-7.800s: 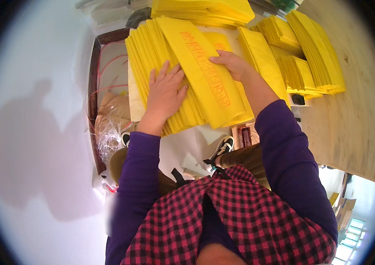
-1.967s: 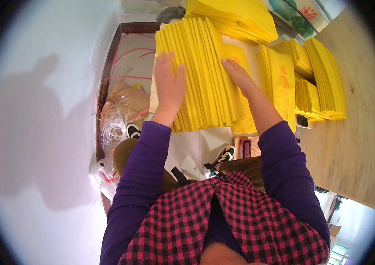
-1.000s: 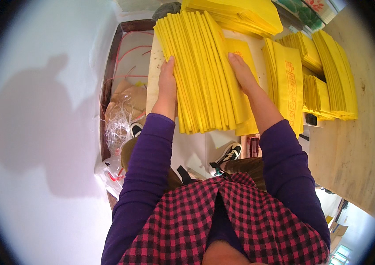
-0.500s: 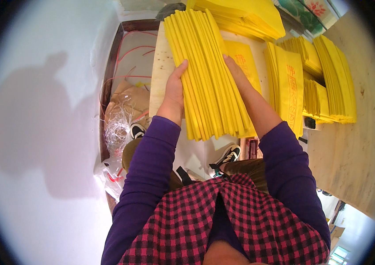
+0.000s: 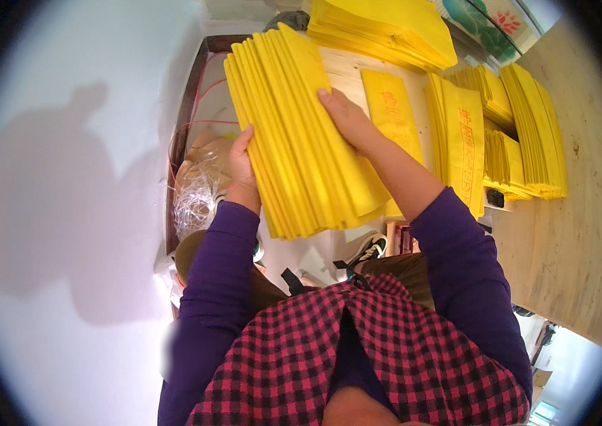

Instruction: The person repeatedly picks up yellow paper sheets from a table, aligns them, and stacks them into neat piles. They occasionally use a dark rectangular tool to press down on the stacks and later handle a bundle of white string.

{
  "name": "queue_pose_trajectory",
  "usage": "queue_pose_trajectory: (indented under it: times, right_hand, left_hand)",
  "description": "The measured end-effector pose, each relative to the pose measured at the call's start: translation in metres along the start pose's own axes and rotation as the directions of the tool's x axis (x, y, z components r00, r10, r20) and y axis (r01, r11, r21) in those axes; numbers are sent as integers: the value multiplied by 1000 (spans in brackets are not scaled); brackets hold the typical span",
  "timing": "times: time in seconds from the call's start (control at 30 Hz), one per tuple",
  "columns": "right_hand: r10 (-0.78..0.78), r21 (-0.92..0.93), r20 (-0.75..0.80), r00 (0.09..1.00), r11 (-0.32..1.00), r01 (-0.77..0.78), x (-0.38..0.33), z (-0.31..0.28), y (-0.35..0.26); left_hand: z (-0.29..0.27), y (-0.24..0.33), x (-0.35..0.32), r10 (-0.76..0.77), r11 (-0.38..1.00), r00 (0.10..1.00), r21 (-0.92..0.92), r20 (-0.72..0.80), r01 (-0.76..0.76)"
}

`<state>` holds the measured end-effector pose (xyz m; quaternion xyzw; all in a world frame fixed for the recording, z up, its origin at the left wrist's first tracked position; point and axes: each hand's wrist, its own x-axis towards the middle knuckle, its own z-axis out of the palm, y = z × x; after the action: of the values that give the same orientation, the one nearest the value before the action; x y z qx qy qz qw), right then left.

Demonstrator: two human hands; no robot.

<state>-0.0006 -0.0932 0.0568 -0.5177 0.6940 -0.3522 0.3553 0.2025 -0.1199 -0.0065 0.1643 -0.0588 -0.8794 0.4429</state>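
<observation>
Between my two hands I hold a thick stack of folded yellow fabric pieces, tilted with its upper end to the left. My left hand grips the stack's left side, its thumb over the front folds. From the right, my right hand clasps the other side, thumb and fingers partly on the top piece. The fingers behind the stack are hidden. Just right of it, a single folded yellow piece with red print lies on the wooden table.
More yellow stacks stand along the table's right part, with another pile at the far side. A bare wall rises on my left. Beside it on the floor lie tangled clear plastic strands and brown paper.
The yellow stack has moved left and a little toward me, and its folds have spread out more. My right hand has shifted left with it, uncovering more of the printed piece.
</observation>
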Motion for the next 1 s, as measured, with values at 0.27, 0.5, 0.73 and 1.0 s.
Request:
queue_pose_trajectory:
  times: [0.27,0.5,0.73,1.0]
  right_hand:
    - [59,-6,-77,995,998,-60,-5,35,2]
    - [97,-92,-119,988,990,-108,-8,28,5]
    - [351,136,-47,935,930,-342,-13,29,-14]
    - [302,54,-65,951,953,-299,-15,41,-36]
  left_hand:
    - [-19,22,-15,16,996,1000,86,8,-17]
    - [-24,43,-15,136,930,980,359,-142,-77]
    - [-33,53,-20,211,791,960,609,-183,-58]
    - [-34,52,-19,88,908,996,412,-4,-79]
